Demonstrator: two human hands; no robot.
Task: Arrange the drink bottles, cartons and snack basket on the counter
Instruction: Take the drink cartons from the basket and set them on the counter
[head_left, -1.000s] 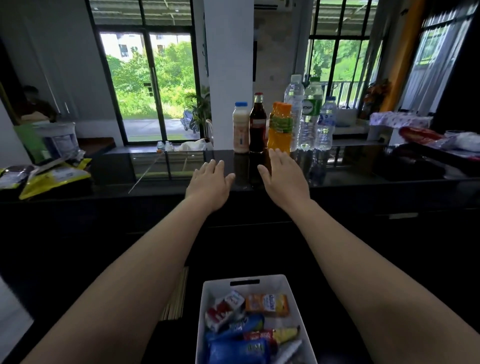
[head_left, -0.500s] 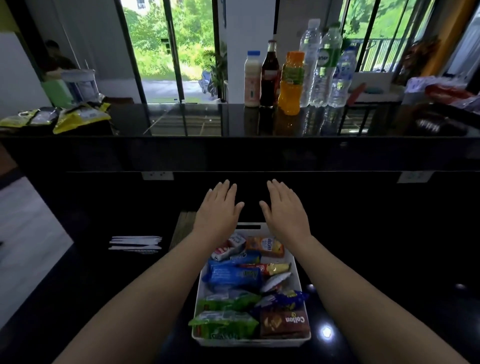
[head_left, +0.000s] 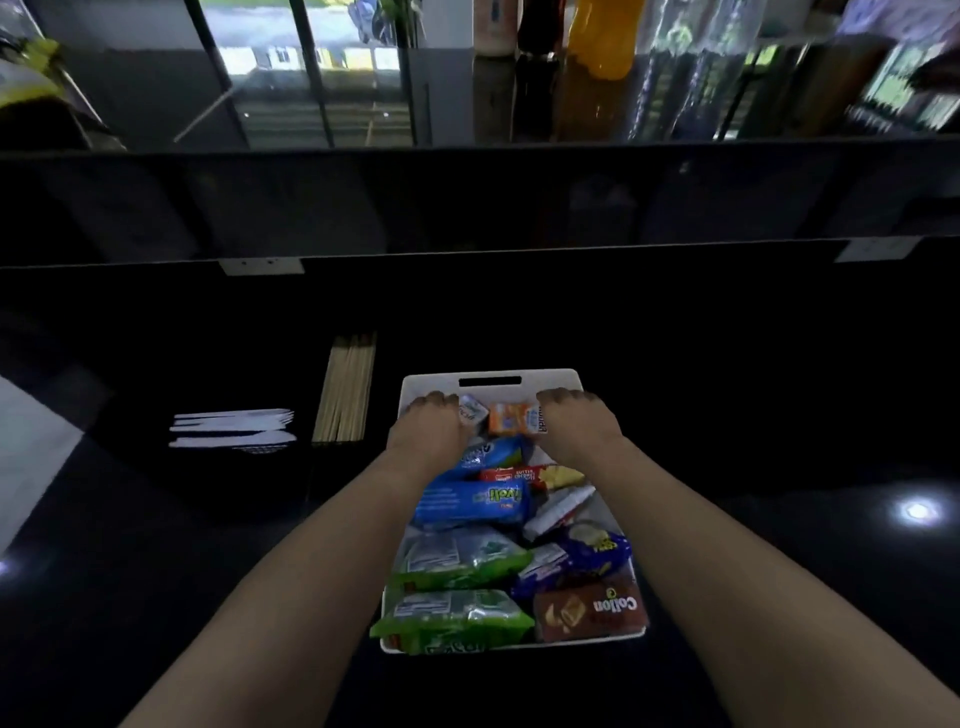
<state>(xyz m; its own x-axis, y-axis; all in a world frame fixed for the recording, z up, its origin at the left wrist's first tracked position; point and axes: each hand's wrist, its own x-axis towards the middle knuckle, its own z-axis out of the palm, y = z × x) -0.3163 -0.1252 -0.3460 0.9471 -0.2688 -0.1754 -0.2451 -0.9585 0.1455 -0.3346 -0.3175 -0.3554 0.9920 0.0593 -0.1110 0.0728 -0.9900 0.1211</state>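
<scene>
Half a second ago your hands hovered flat above the snack basket. Now they are down inside its far end: left hand and right hand, fingers curled just short of the far wall. Can't tell if they grip anything. The basket sits lower centre on the dark lower surface, well below the counter carrying the drink bottles at top. Likely a lift starting.
</scene>
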